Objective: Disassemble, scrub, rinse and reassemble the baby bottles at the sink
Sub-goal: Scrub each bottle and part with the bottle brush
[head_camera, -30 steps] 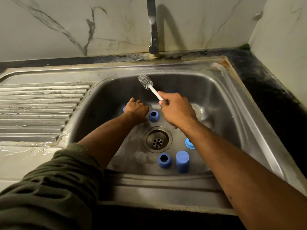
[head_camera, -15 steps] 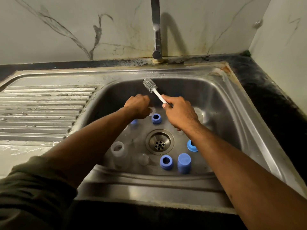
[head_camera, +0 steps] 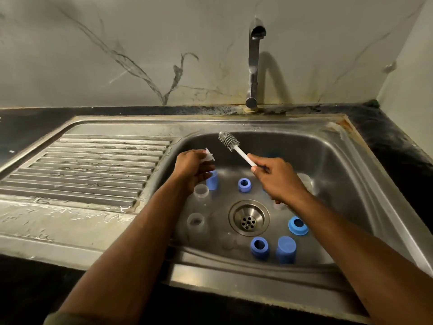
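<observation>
- Your left hand is hovering over the basin's left side, its fingers curling round a small clear teat that is poking out above the knuckles.
- Your right hand is gripping the white handle of a bottle brush, fingers wrapping it near the lower end; the grey bristle head is pointing up and left, near the teat but apart from it.
- Just below your left hand, a blue cap is standing on the basin floor, and a clear bottle is sitting right beside it.
- A second clear bottle is lying nearer you, left of the drain.
- A blue ring is resting between your hands, just beyond the drain.
- To the right of the drain, a lighter blue collar is lying close under your right forearm.
- At the near edge, a blue ring and a blue cap are standing side by side.
- All of this is sitting in the steel sink, with the draining board stretching off to the left and the tap rising behind.
</observation>
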